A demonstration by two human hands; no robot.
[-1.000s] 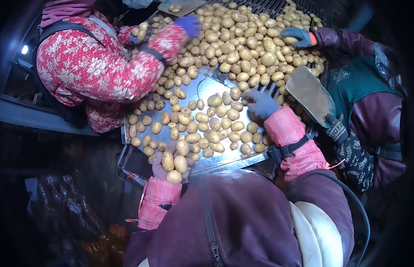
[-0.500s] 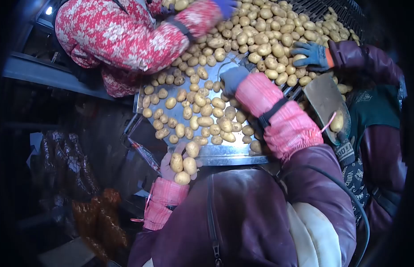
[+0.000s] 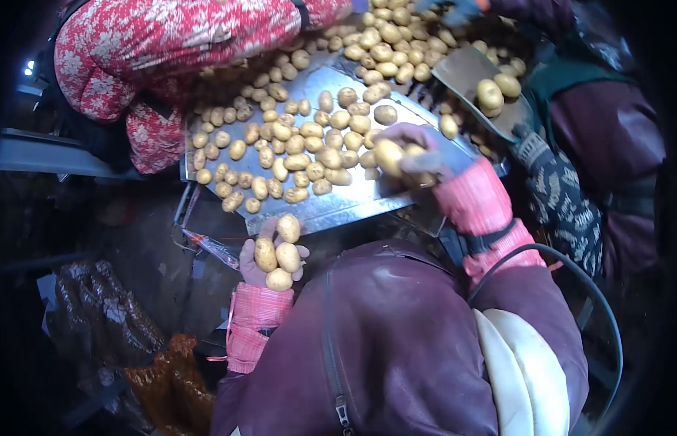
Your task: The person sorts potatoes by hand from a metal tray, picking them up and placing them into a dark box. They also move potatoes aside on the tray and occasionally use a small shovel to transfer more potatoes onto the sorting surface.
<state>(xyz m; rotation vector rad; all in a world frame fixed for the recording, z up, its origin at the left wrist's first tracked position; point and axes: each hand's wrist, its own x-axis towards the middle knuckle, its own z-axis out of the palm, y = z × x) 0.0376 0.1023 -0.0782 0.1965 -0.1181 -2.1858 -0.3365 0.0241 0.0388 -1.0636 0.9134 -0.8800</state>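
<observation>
Just off the front edge of the metal table [image 3: 338, 212], my left hand [image 3: 250, 263] is palm up in a pale glove, its fingers curled round several potatoes [image 3: 287, 256]. My right hand [image 3: 442, 151], gloved in grey and pink, grips potatoes [image 3: 389, 156] over the table's right side. Part of what it holds is hidden by the fingers and smeared by motion. Many loose yellow potatoes [image 3: 295, 143] lie on the sheet metal between and beyond my hands.
A co-worker in a red floral sleeve [image 3: 171, 51] leans in from the upper left. Another person's blue glove [image 3: 462, 10] is at the top right, near a scoop-like board [image 3: 469, 80] with potatoes on it. A dark cable [image 3: 597, 291] loops by my right arm.
My right hand has come back from the potato pile toward me and now holds potatoes. My left hand keeps its potatoes. The view has shifted, and the co-worker's blue glove has moved away.
</observation>
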